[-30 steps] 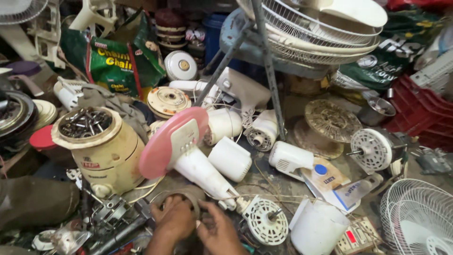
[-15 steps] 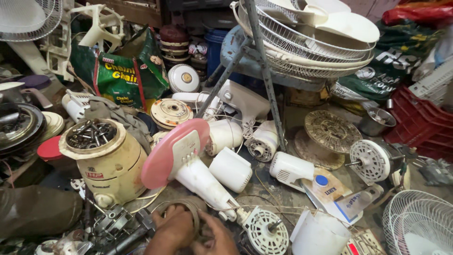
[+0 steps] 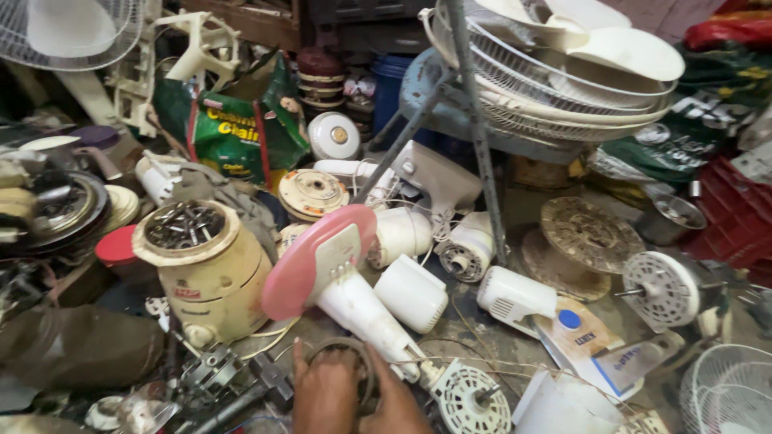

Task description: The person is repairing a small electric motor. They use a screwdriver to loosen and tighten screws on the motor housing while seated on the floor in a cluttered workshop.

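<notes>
Both my hands sit at the bottom edge of the head view, side by side. My left hand [image 3: 323,395] curls over a dark round ring-shaped metal part [image 3: 338,347] lying on the floor. My right hand [image 3: 396,407] grips the same part from its right side, thumb up against it. Just above my hands lies a tipped-over fan stand with a pink round base [image 3: 310,261] and a white column [image 3: 366,315]. A white vented fan motor [image 3: 470,399] rests just right of my right hand. The lower half of the ring is hidden under my fingers.
A cream canister full of metal bits [image 3: 205,265] stands to the left, with a green printed bag [image 3: 241,128] behind it. Stacked fan guards [image 3: 563,72] on a grey metal stand [image 3: 476,137] fill the upper right. A red crate [image 3: 744,213], a white bucket [image 3: 559,406] and several motor housings lie around.
The view has tilted upward, so my hands have slid lower in the picture. They stay together on the round part; nothing else has moved.
</notes>
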